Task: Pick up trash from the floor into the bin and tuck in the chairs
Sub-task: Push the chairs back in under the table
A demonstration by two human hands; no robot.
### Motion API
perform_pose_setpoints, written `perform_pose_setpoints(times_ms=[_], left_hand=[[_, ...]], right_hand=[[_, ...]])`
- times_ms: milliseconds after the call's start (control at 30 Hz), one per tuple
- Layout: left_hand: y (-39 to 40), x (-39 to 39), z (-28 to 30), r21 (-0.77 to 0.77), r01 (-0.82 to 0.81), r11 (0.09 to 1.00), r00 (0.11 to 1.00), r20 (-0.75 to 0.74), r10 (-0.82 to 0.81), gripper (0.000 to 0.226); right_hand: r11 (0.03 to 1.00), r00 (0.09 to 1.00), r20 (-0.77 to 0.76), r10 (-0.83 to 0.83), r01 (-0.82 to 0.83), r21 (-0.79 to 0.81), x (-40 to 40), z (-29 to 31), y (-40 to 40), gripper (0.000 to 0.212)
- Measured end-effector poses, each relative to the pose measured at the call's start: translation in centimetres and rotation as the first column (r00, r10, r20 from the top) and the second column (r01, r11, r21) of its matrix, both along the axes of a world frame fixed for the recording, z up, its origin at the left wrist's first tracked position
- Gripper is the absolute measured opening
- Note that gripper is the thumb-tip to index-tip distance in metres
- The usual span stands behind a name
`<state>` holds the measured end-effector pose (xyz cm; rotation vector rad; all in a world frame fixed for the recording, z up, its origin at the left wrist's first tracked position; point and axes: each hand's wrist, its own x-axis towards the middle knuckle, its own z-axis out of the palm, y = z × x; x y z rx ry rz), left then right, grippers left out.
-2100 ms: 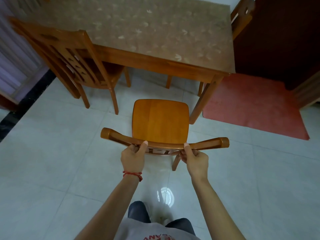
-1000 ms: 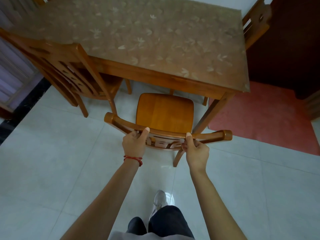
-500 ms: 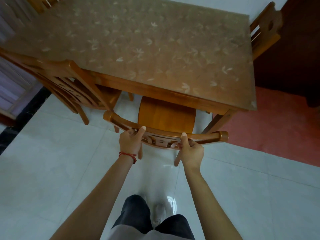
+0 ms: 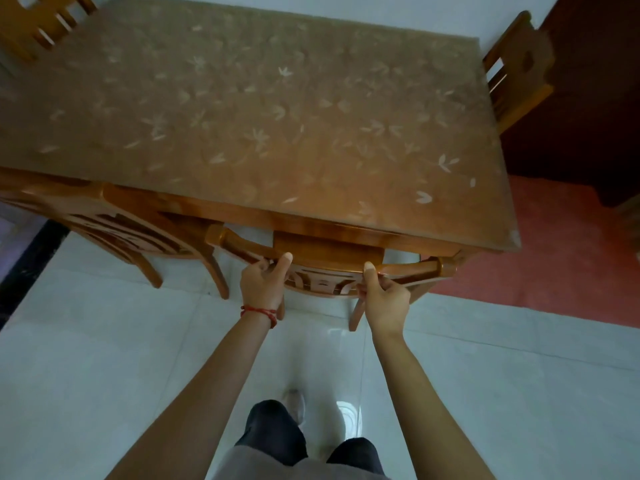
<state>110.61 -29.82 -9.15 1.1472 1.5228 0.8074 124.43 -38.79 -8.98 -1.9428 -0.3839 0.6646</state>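
Observation:
A wooden chair stands at the near edge of the wooden table, its seat almost wholly under the tabletop. Only a strip of seat and the curved top rail show. My left hand, with a red string on the wrist, grips the rail left of centre. My right hand grips the rail right of centre, thumb on top. No trash or bin is in view.
A second chair is tucked under the table at the left. Another chair back stands at the table's far right end, one more at the top left. A red mat lies right of the table. Pale tiles surround my feet.
The chair has slid forward from the open floor to under the table, both hands staying on its top rail. I have stepped closer to the table.

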Motion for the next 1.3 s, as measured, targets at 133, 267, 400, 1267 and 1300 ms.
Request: perform_pose_setpoints(times_ms=[133,267,400,1267,1300], left_hand=[[3.0,0.7,-0.2,-0.008,0.013,1.0,1.0,0.027,-0.013,0.032],[5.1,1.3,-0.3,0.009,0.018,1.0,0.999,0.037,-0.018,0.029],[5.8,1.1,-0.7,0.013,0.029,0.999,0.998,0.056,-0.03,0.047],[4.9,1.1,-0.3,0.005,0.078,0.997,0.997,0.01,-0.078,0.036],[4.7,1.0,0.1,0.006,0.089,0.996,0.996,-0.005,-0.089,0.038]], right_hand=[[1.0,1.0,0.004,-0.024,0.024,0.003,0.6,0.0,2.6,0.048],[0.999,0.999,0.014,-0.05,0.05,0.015,0.9,0.2,4.6,0.047],[0.996,0.996,-0.02,-0.083,0.084,0.013,0.6,0.2,5.2,0.034],[0.996,0.992,-0.09,-0.09,0.088,-0.028,0.6,0.2,4.8,0.037],[0.996,0.992,-0.099,-0.076,0.072,-0.044,0.7,0.4,4.8,0.037]])
